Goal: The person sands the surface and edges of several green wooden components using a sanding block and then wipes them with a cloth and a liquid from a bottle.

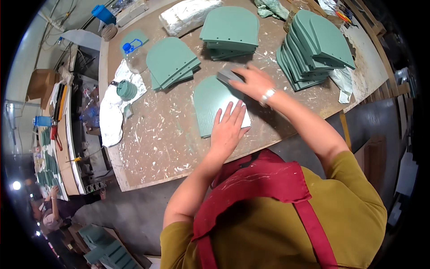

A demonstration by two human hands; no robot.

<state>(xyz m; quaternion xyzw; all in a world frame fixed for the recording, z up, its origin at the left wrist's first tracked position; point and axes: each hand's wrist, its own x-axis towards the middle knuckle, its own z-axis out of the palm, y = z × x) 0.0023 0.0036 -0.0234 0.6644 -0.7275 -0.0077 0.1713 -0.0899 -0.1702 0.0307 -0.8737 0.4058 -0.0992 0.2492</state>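
A green panel (pixel 205 103) with one rounded end lies flat near the table's front edge, its surface shiny under the light. My left hand (pixel 227 127) rests on its lower right part, fingers stretched out. A grey sanding block (pixel 227 77) is gripped in my right hand (pixel 255 85), at the panel's far right edge. Whether the block touches the panel there, I cannot tell. Beyond it, similar panels form a small left stack (pixel 171 60), a middle stack (pixel 230 27) and a taller right stack (pixel 309 47).
The worn brown table (pixel 152 148) is flecked with white. On its left are a white cloth (pixel 112 119), a green ribbed container (pixel 126 90) and a clear bottle (pixel 135 58). A wrapped white bundle (pixel 186 17) lies at the back. Another person (pixel 53 210) works far left.
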